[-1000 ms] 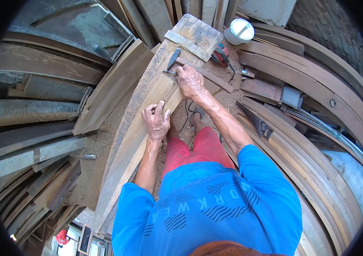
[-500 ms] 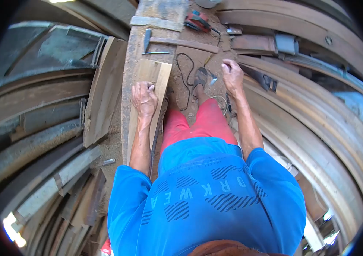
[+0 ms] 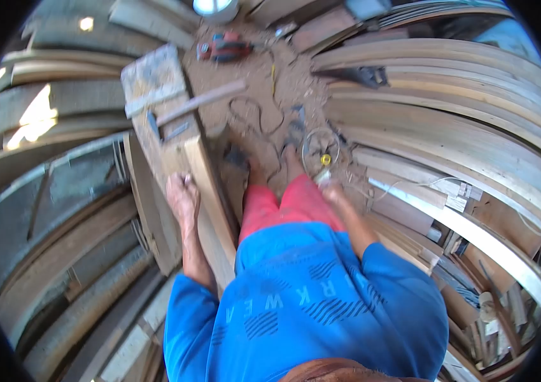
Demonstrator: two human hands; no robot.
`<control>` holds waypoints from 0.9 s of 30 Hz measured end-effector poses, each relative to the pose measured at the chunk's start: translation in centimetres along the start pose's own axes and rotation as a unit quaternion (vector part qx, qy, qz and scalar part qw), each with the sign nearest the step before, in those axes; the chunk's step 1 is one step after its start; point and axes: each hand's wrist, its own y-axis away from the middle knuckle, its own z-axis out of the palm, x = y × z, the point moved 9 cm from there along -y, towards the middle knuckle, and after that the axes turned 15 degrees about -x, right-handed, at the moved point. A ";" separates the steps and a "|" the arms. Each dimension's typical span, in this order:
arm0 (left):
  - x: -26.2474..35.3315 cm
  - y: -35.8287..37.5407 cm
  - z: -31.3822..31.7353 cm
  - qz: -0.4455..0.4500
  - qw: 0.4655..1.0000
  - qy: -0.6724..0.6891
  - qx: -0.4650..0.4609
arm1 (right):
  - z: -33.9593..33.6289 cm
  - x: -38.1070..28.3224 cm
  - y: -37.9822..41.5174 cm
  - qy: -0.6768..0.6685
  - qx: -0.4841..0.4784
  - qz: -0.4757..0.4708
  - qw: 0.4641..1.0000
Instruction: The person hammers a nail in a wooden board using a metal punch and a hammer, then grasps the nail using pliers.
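Note:
My left hand [image 3: 182,194] lies on a pale wooden plank [image 3: 213,204] that rests along a rough timber bench [image 3: 153,79], fingers curled over the plank's top. My right hand [image 3: 330,189] is low beside my right leg in red shorts [image 3: 283,207], close to the ground. A small pale and yellow object [image 3: 324,162] sits just past its fingertips. The view is blurred, so I cannot make out whether that hand holds anything. A dark-headed hammer [image 3: 153,124] and a long wooden stick [image 3: 203,102] lie on the bench beyond the plank.
A red power tool [image 3: 223,46] and a white bucket [image 3: 214,6] sit on the sawdust floor ahead. A black cable [image 3: 251,114] and a wire coil [image 3: 320,143] lie near my feet. Curved planks [image 3: 449,83] are stacked to the right, weathered boards [image 3: 60,191] to the left.
My right hand left the tool on the bench, swung out to the right, then dropped down beside my leg. My head turned right and down. The left hand stayed on the plank.

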 end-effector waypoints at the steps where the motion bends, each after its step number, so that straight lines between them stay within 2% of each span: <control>1: -0.2 -0.1 0.2 0.007 1.000 -0.005 0.001 | 1.2 0.3 -0.2 -0.058 -0.033 -0.052 0.996; 3: -0.4 -0.4 0.3 0.011 1.000 0.000 -0.013 | 2.3 0.9 -0.2 -0.102 -0.018 -0.009 0.995; 6: -0.2 -0.4 0.1 0.029 0.999 -0.007 -0.019 | -0.1 -1.5 1.6 -0.214 0.006 -0.021 0.977; 9: -0.2 -0.7 0.0 0.023 0.999 -0.023 -0.036 | -2.9 -2.9 1.9 -0.220 0.020 -0.045 0.974; 13: -0.5 -1.1 0.1 0.013 0.998 -0.032 -0.056 | -5.0 -1.2 1.6 -0.270 0.075 -0.057 0.958; 14: -0.8 -1.3 0.3 -0.001 0.997 -0.032 -0.066 | -5.6 -0.7 1.2 -0.233 0.111 -0.089 0.962; 16: -1.0 -1.5 0.5 -0.008 0.995 -0.046 -0.085 | -7.0 -0.3 -0.2 -0.029 0.099 -0.126 0.987; 19: -1.4 -1.6 0.5 -0.032 0.993 -0.063 -0.090 | -9.5 0.0 -0.7 0.016 0.073 -0.083 0.994; 21: -2.1 -1.8 1.0 -0.045 0.993 -0.042 -0.099 | -13.0 -0.2 -0.8 -0.042 0.139 -0.080 0.986; 22: -1.8 -1.6 0.9 -0.022 0.995 -0.056 -0.077 | -14.0 1.2 -2.7 -0.170 0.137 -0.033 0.975; 25: -1.1 -0.5 0.8 -0.027 0.997 -0.071 -0.019 | -20.6 1.2 -8.2 -0.222 0.124 -0.040 0.966; 27: -0.1 0.5 1.3 -0.089 0.991 -0.100 -0.002 | -27.3 0.4 -13.1 -0.256 0.164 -0.087 0.949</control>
